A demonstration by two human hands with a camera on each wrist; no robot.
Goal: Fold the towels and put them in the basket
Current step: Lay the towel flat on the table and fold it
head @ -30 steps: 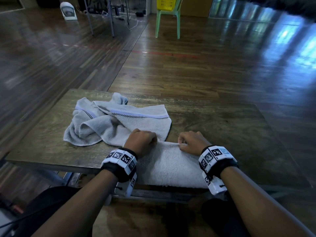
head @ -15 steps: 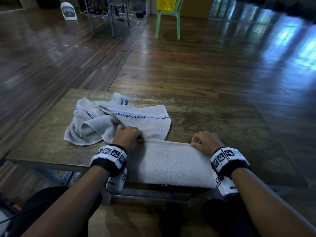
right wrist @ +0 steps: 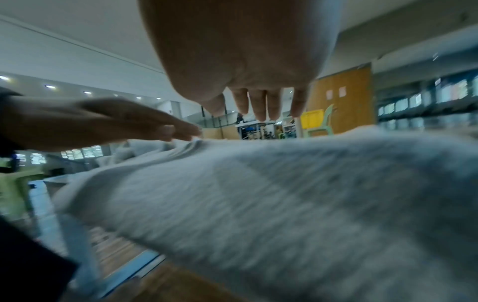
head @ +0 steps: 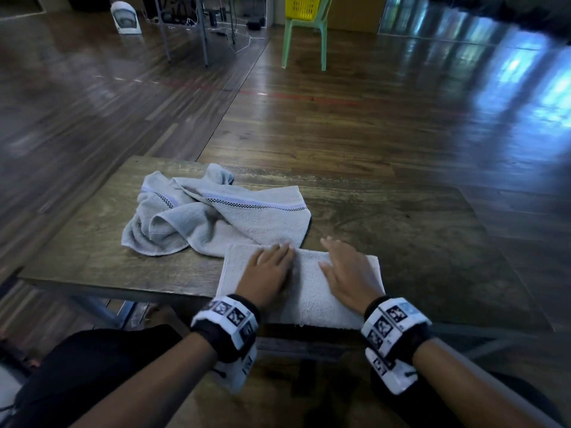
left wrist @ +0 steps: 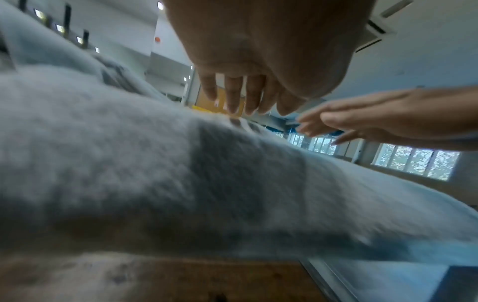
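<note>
A folded white towel (head: pixel 309 291) lies at the near edge of the wooden table (head: pixel 401 242), its front hanging slightly over the edge. My left hand (head: pixel 272 270) lies flat on its left half with straight fingers. My right hand (head: pixel 346 270) lies flat on its right half, fingers spread. In the left wrist view the left hand (left wrist: pixel 248 96) hovers just over the towel (left wrist: pixel 155 163), with the right hand (left wrist: pixel 362 120) beside it. The right wrist view shows the right hand (right wrist: pixel 258 102) over the towel (right wrist: pixel 284 194). A crumpled grey towel (head: pixel 216 217) with a checked stripe lies behind, on the left.
A yellow basket (head: pixel 304 6) sits on a green plastic chair (head: pixel 304 41) far across the wooden floor. A white fan (head: pixel 125 18) and metal table legs (head: pixel 202 32) stand at the back left. My dark-clothed knees are under the table's near edge.
Both hands were curled, pinching the white towel's far edge and sliding apart along it. Now they have let go, moved back toward the middle and lie flat on the towel.
</note>
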